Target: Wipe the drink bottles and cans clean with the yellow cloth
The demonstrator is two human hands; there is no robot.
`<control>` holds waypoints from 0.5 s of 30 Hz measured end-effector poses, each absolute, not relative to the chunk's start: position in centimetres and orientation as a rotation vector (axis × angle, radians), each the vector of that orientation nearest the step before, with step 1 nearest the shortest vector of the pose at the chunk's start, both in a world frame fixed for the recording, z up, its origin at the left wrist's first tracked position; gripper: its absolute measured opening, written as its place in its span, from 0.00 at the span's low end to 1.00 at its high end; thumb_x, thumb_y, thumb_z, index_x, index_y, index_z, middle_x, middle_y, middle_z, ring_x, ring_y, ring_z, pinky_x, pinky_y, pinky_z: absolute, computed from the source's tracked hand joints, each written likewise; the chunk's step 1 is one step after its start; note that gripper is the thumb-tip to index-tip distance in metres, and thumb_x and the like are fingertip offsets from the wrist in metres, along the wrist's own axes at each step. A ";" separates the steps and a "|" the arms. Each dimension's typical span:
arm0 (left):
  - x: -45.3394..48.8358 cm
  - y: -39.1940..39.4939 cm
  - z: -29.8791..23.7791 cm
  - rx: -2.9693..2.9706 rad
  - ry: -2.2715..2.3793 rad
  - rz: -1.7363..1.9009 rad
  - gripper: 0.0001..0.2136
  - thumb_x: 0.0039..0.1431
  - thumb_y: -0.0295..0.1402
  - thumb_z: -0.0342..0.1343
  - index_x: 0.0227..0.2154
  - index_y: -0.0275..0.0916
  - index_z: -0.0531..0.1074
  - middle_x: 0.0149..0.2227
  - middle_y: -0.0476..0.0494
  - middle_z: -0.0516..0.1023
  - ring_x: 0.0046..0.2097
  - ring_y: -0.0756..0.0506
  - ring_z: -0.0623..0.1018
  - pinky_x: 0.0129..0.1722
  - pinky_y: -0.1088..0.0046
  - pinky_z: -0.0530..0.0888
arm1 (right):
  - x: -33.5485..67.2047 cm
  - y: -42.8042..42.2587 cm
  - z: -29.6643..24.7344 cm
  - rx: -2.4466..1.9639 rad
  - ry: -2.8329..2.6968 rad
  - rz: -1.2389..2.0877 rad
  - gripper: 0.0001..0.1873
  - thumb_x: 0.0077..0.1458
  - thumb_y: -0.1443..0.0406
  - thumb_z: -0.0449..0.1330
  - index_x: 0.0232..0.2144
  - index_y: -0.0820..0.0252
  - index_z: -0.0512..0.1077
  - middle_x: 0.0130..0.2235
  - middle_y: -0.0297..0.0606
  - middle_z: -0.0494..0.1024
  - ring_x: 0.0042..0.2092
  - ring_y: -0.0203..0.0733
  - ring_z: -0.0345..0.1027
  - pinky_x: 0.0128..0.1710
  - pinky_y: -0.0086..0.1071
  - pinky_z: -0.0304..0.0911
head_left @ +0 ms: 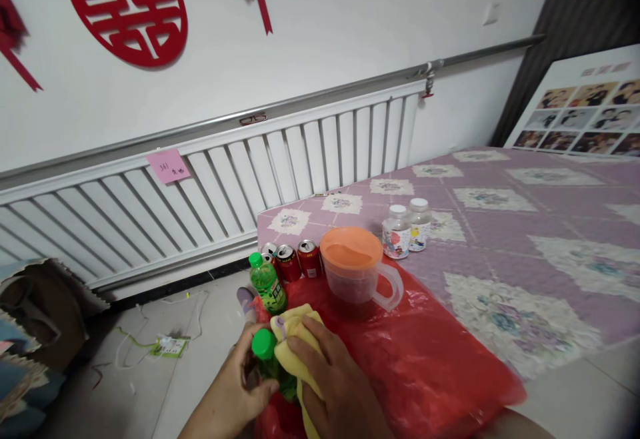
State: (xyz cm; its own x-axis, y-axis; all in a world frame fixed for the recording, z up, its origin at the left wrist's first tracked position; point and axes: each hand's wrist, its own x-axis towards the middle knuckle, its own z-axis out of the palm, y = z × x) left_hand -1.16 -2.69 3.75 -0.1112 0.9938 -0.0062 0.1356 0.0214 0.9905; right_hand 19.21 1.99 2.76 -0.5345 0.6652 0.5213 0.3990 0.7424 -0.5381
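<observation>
My left hand (239, 380) is wrapped around a green-capped plastic bottle (264, 344) in the lower middle of the head view. A folded yellow cloth (295, 342) is gripped in my right hand (334, 379) and pressed against the side of that bottle. The bottle's lower part is partly hidden by my hands and the cloth. Just beyond stands a second green-capped bottle (270, 287) with a green label. Behind it are several red drink cans (309, 259). A clear plastic pitcher (353, 282) with an orange lid (351, 248) stands to the right on a red plastic sheet (425, 346).
Two clear jars (397, 234) with white lids stand behind the pitcher on a purple floral cover (500, 226). A white radiator (300, 162) runs along the wall, with a pink note (169, 166) on it. Cords and a green-white packet (170, 346) lie on the floor at left.
</observation>
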 end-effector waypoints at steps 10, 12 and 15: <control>-1.0 -2.8 4.2 1.357 1.442 1.123 0.30 0.42 0.24 0.66 0.53 0.44 0.76 0.60 0.36 0.75 0.66 0.30 0.69 0.65 0.52 0.67 | 19.0 3.5 2.1 -0.969 -2.249 0.509 0.33 0.55 0.77 0.53 0.61 0.53 0.70 0.62 0.44 0.73 0.65 0.51 0.65 0.63 0.48 0.66; -0.9 -2.9 4.0 1.342 1.484 1.151 0.30 0.42 0.26 0.67 0.54 0.44 0.77 0.61 0.36 0.75 0.67 0.29 0.68 0.64 0.52 0.69 | 19.0 3.5 2.2 -0.971 -2.249 0.482 0.34 0.54 0.77 0.53 0.62 0.53 0.70 0.62 0.44 0.73 0.64 0.51 0.64 0.63 0.48 0.66; -0.3 -3.1 3.4 1.324 1.527 1.200 0.30 0.43 0.29 0.68 0.54 0.45 0.77 0.61 0.36 0.76 0.67 0.27 0.68 0.61 0.51 0.72 | 18.9 3.5 2.3 -0.987 -2.216 0.459 0.37 0.52 0.78 0.53 0.63 0.54 0.67 0.63 0.45 0.72 0.65 0.51 0.63 0.63 0.47 0.66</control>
